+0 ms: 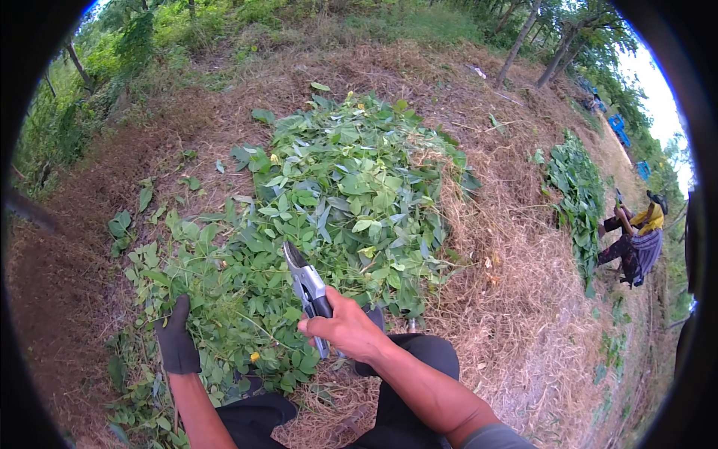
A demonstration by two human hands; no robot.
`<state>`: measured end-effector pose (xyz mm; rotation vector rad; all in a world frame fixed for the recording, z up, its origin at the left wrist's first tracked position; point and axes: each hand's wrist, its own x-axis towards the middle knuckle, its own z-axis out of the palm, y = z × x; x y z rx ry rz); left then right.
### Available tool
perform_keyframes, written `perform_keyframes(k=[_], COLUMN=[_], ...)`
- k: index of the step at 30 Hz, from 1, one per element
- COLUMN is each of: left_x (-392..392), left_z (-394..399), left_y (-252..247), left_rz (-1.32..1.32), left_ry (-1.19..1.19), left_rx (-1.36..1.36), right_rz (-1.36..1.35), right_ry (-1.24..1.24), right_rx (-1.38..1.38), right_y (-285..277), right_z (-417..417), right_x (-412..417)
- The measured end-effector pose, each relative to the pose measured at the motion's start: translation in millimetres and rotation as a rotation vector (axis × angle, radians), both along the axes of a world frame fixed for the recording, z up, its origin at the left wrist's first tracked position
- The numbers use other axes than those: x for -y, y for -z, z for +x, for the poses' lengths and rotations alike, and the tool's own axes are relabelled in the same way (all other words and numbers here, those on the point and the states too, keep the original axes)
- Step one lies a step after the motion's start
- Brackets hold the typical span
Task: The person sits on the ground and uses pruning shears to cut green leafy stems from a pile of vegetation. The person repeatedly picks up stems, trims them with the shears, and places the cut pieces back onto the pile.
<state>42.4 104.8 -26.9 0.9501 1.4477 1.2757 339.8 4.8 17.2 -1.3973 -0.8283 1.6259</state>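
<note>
My right hand [350, 331], bare, grips a pair of pruning shears [309, 283] with grey and black handles. Their dark blade points up and away over the leaves, touching no stem that I can make out. On my left hand [178, 345] is a dark glove; it is closed around leafy green stems [224, 331], with its fingers partly hidden among the leaves. One thin stem runs down past the wrist. Beyond both hands lies a broad heap of cut green foliage [359, 196], with a few yellow leaves in it.
Dry brown grass [505, 292] covers the ground around the heap. My bent knees [420, 359] are close below my hands. At right, a person [639, 236] sits beside another leafy pile [578, 196]. Tree trunks [519, 45] stand at the back, and blue objects [618, 129] lie far right.
</note>
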Motion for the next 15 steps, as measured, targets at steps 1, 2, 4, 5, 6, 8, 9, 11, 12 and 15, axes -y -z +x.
perform_keyframes(k=[1, 2, 4, 5, 6, 8, 9, 11, 12, 15], left_x=[0, 1, 4, 4, 5, 1, 0, 2, 2, 4], left_z=[1, 1, -5, -7, -10, -15, -15, -23, -23, -21], left_y=[-1, -2, 3, 4, 6, 6, 11, 17, 17, 17], left_rz=[0.007, 0.013, 0.007, 0.001, -0.007, -0.029, 0.021, 0.071, 0.081, 0.070], left_ry=[0.007, 0.014, 0.046, 0.054, 0.060, 0.055, 0.120, 0.192, 0.204, 0.166], left_rx=[-0.020, -0.039, -0.180, -0.193, -0.208, -0.125, -0.209, -0.304, -0.296, -0.249], right_rz=[-0.002, 0.012, 0.042, 0.052, 0.060, 0.088, 0.127, 0.206, 0.243, 0.303], right_ry=[0.006, 0.029, 0.075, 0.139, 0.203, 0.299, 0.321, 0.349, 0.360, 0.346], right_rx=[0.001, -0.048, -0.146, -0.208, -0.274, -0.421, -0.485, -0.589, -0.636, -0.759], right_y=[-1, 1, 7, 6, 5, 0, -1, 0, 1, 1], right_z=[1, 3, 8, 10, 12, 16, 21, 28, 32, 37], right_x=[0, 0, -1, -1, -2, -4, -3, -3, -5, -4])
